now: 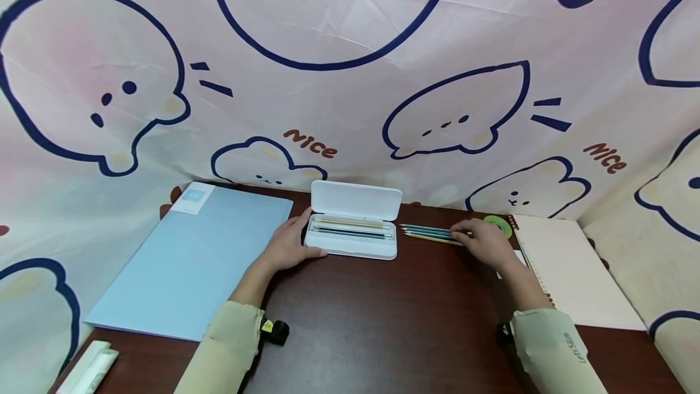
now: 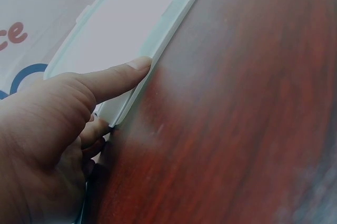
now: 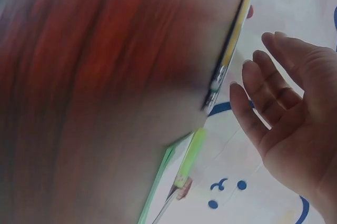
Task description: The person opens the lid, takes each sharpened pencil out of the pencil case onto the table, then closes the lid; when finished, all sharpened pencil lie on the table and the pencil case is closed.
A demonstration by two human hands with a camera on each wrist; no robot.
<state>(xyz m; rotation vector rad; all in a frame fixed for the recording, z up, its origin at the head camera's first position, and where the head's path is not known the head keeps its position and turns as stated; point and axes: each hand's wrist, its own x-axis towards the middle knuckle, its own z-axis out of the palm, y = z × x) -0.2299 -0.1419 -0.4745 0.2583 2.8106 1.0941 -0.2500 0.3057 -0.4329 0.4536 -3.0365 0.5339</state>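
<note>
A white pencil case (image 1: 350, 251) stands on the dark wooden table with its lid (image 1: 356, 199) raised at the back. Several pencils (image 1: 352, 233) lie lengthwise inside. My left hand (image 1: 288, 243) grips the case's left end, the thumb on the front edge and the fingers round the side toward the back. To the right of the case lie several green and yellow pencils (image 1: 429, 231), side by side on the table. Over their right ends is my right hand (image 1: 485, 243), its fingers loosely bent. In the right wrist view a gap shows between these fingers and the pencils (image 3: 230, 50).
A large light blue folder (image 1: 180, 266) covers the table's left side. Two white wrapped items (image 1: 90, 366) lie at the front left. Right of the pencils are a green ring-shaped roll (image 1: 499, 225) and a spiral-bound pad (image 1: 574, 272). A patterned cloth (image 1: 350, 102) hangs behind the table.
</note>
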